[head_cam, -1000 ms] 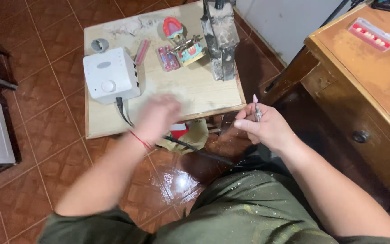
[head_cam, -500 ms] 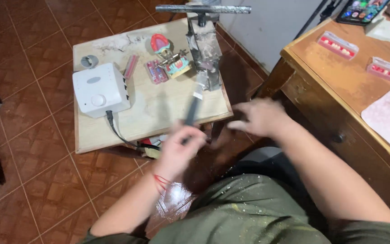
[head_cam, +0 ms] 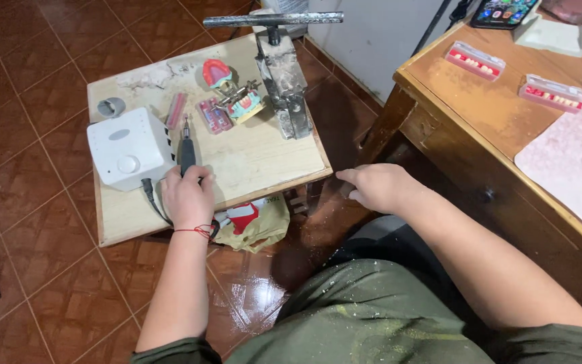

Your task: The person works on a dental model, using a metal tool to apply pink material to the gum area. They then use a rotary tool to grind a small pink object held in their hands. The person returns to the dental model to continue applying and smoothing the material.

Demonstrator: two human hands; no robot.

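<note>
On the far left, floor (head_cam: 28, 81): reddish-brown tiles, glossy near the person's knees.
Low table (head_cam: 264, 158): pale wooden top standing on the tiles, dusted with white powder at its back edge.
Grey ring (head_cam: 110, 107): small cylinder at the table's left rear, just behind the control box.
Control box (head_cam: 129, 148): white, rounded housing with a round knob on its front face; a dark cable (head_cam: 151, 197) leaves its lower right corner.
Left hand (head_cam: 188, 195): closed around the dark handpiece, wrist carrying a thin red thread.
Handpiece (head_cam: 187, 149): slim dark rotary tool, lying on or just above the tabletop, tip pointing away from the person, just right of the control box.
Pink strips (head_cam: 176, 110): narrow cards of teeth lying flat behind the handpiece.
Denture model (head_cam: 232, 91): pink and teal jaws mounted on a metal articulator, near the table's centre rear.
Metal press (head_cam: 283, 81): grey upright frame with a horizontal bar handle on top, at the table's right edge.
Bag (head_cam: 254, 219): yellowish plastic, crumpled under the table's front edge.
Right hand (head_cam: 377, 187): loosely curled, palm down, holding nothing visible, hovering between table and desk.
Desk (head_cam: 453, 128): brown wood at right, bearing two clear tooth trays (head_cam: 475, 60) and a phone (head_cam: 502, 11).
</note>
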